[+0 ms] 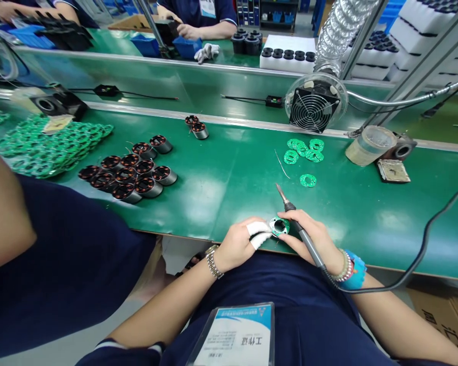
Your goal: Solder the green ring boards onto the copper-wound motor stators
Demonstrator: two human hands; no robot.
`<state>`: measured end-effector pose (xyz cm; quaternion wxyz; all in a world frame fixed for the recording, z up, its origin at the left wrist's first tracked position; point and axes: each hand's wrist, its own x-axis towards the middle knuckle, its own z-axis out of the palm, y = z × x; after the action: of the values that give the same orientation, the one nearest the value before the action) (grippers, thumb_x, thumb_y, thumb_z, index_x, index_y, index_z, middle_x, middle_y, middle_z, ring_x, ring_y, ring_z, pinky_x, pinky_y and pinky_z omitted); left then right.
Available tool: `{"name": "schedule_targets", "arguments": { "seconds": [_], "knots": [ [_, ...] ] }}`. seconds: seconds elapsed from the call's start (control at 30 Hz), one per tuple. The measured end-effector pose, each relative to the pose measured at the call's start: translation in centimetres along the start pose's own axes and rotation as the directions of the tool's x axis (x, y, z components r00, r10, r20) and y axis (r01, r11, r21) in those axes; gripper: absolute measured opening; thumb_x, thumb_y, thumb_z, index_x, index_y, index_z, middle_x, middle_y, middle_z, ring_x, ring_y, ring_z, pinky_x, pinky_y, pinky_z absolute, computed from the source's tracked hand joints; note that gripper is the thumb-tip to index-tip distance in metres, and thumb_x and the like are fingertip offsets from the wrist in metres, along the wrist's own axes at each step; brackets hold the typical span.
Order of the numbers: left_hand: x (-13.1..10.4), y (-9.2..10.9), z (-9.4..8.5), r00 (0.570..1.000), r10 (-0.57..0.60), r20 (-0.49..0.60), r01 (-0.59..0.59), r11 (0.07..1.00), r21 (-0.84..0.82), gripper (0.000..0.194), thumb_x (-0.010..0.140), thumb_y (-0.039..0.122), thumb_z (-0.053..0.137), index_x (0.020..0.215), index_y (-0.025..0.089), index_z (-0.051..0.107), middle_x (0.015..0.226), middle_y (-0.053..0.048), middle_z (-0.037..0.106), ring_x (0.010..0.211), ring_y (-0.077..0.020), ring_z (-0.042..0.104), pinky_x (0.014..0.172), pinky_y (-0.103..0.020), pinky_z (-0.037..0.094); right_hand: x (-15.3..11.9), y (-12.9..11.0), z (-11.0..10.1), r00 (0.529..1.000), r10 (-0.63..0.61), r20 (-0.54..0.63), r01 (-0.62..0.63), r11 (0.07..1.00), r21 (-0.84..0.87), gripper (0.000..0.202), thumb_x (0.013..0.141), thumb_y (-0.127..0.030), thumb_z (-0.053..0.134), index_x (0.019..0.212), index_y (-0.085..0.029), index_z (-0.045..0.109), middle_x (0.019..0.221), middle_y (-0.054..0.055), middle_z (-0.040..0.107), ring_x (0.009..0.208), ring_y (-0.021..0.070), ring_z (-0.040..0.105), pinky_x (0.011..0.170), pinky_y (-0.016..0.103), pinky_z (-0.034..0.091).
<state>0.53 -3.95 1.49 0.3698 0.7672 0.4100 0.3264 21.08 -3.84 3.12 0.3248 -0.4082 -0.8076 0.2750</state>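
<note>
At the table's front edge my left hand (238, 243), with white covers on two fingers, pinches a ring-shaped green circuit board (285, 227) from the left. What sits beneath the board is mostly hidden. My right hand (316, 236) is closed around a soldering iron (307, 241), its tip pointing up and away to the left. Thumb and fingertips of this hand also touch the board's right side. Just beyond, a single loose circuit board (308, 180) lies flat, with several more boards (299, 147) behind it. A thin piece of solder wire (281, 163) lies to their left.
Several motor stators with copper windings (125, 175) stand at left, beside a heap of green boards (53, 145). A fan (313, 109) with a duct stands at the back. Right of it are a tub (370, 145) and a sponge (393, 171). A co-worker's arm (3, 213) is close on my left.
</note>
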Motion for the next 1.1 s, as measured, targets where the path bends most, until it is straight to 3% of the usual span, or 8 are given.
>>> {"name": "schedule_targets", "arguments": {
  "seconds": [0.1,0.17,0.23,0.4,0.53,0.7,1.1],
  "knots": [
    [0.5,0.2,0.2,0.965,-0.253,0.066,0.261,0.915,-0.308,0.012,0.081,0.025,0.054,0.079,0.015,0.060,0.074,-0.003,0.062,0.068,-0.0134,0.061,0.068,-0.027,0.050,-0.4,-0.3,0.4,0.998,0.012,-0.055,-0.013,1.000,-0.026,0.035,0.081,-0.021,0.058,0.115,-0.019,0.049,0.100,0.009,0.060,0.090,0.0190,0.059,0.078,0.033,0.051],
    [0.8,0.2,0.1,0.928,-0.336,0.159,0.370,0.804,-0.465,0.012,0.079,0.026,0.057,0.079,0.014,0.058,0.071,-0.002,0.061,0.066,-0.0123,0.060,0.068,-0.026,0.050,-0.5,-0.3,0.6,0.998,0.010,-0.066,-0.012,0.999,-0.031,0.036,0.081,-0.021,0.058,0.116,-0.019,0.049,0.100,0.009,0.060,0.089,0.0191,0.059,0.078,0.033,0.051],
    [0.8,0.2,0.1,0.910,-0.364,0.199,0.413,0.748,-0.520,0.014,0.076,0.027,0.060,0.078,0.014,0.057,0.070,-0.001,0.060,0.066,-0.0121,0.060,0.069,-0.026,0.050,-0.5,-0.3,0.7,0.998,0.007,-0.065,-0.009,1.000,-0.029,0.037,0.081,-0.020,0.059,0.116,-0.018,0.049,0.101,0.009,0.061,0.091,0.0192,0.059,0.079,0.033,0.051],
    [0.7,0.1,0.0,0.905,-0.383,0.185,0.420,0.737,-0.529,0.015,0.073,0.027,0.063,0.077,0.013,0.058,0.073,-0.002,0.061,0.067,-0.0121,0.060,0.070,-0.026,0.049,-0.6,-0.8,0.2,0.994,-0.051,-0.097,0.049,0.999,-0.016,0.034,0.080,-0.017,0.059,0.113,-0.019,0.053,0.105,0.010,0.062,0.098,0.0211,0.057,0.083,0.036,0.050],
    [0.7,0.1,0.0,0.899,-0.391,0.196,0.433,0.725,-0.536,0.014,0.072,0.026,0.063,0.075,0.013,0.057,0.072,-0.002,0.060,0.068,-0.0122,0.060,0.070,-0.026,0.049,-1.2,-1.8,-1.3,0.972,-0.132,-0.193,0.135,0.991,0.000,0.024,0.080,-0.010,0.057,0.103,-0.020,0.060,0.077,0.004,0.064,0.071,0.0155,0.058,0.064,0.029,0.049],
    [0.9,0.2,0.0,0.910,-0.365,0.199,0.412,0.733,-0.541,0.012,0.071,0.024,0.064,0.074,0.014,0.058,0.071,-0.001,0.059,0.067,-0.0114,0.058,0.069,-0.025,0.048,-2.0,-2.7,-2.9,0.974,-0.182,-0.136,0.190,0.980,0.056,0.029,0.077,-0.007,0.057,0.104,-0.014,0.061,0.069,0.005,0.060,0.063,0.0154,0.054,0.058,0.031,0.047],
    [0.8,0.1,0.0,0.913,-0.362,0.191,0.406,0.747,-0.526,0.011,0.072,0.023,0.063,0.075,0.014,0.058,0.072,-0.001,0.060,0.067,-0.0116,0.058,0.068,-0.026,0.047,-2.1,-2.9,-2.8,0.982,-0.183,-0.056,0.186,0.980,0.070,0.025,0.075,-0.004,0.055,0.097,-0.013,0.064,0.061,0.004,0.057,0.059,0.0143,0.050,0.055,0.030,0.044]
  ]
}}
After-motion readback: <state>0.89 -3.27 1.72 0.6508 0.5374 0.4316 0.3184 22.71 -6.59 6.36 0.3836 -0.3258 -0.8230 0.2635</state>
